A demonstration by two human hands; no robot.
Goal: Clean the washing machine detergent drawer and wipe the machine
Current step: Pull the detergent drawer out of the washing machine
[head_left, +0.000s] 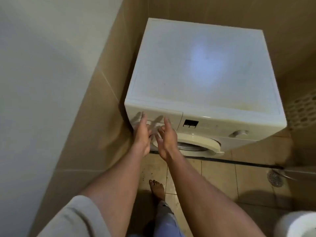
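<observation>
A white front-loading washing machine (201, 69) stands in a tiled corner, seen from above. Its detergent drawer (160, 115) sits closed at the left end of the front panel, beside a small dark display (190, 123) and a round dial (239, 133). My left hand (142, 134) and my right hand (166, 135) are both stretched out in front of the drawer, fingers spread, fingertips close to the drawer face. Neither hand holds anything. The round door (196, 142) shows below the panel, partly hidden by my hands.
Beige tiled walls close in on the machine's left and back. A white wall or door (42, 74) fills the left side. A floor drain (274, 177) lies at the right, a perforated white basket (302, 110) beside the machine, a white rounded object (297, 224) at bottom right. My bare foot (158, 189) stands on the dirty floor tiles.
</observation>
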